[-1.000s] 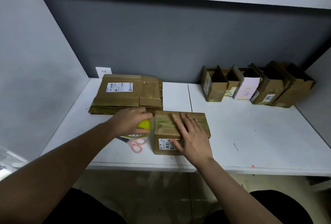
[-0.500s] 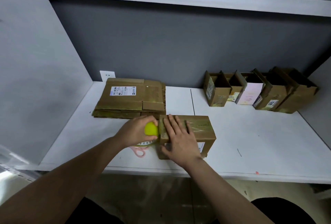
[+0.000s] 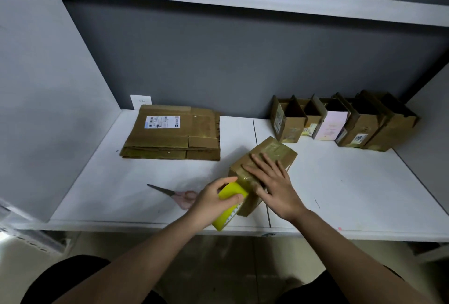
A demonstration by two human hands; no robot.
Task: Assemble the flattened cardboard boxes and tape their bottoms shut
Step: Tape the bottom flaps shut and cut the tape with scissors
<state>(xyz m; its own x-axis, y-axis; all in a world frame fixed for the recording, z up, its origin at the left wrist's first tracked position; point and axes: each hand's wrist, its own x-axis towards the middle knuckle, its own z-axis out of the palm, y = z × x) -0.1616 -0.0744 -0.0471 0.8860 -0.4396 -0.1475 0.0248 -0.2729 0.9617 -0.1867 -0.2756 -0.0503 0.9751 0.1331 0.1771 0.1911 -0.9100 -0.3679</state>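
Item: one assembled cardboard box (image 3: 264, 165), taped face up, turned at an angle near the front edge of the white worktop (image 3: 340, 194). Right hand (image 3: 274, 187) lies flat on the tape, fingers straight and spread. Left hand (image 3: 213, 200) has its fingers curled round a yellow tape dispenser (image 3: 229, 204), held against the box's near end. Pink-handled scissors (image 3: 175, 194) lie just left. Flattened box stack (image 3: 175, 133) at rear left; row of open boxes (image 3: 340, 121) at rear right.
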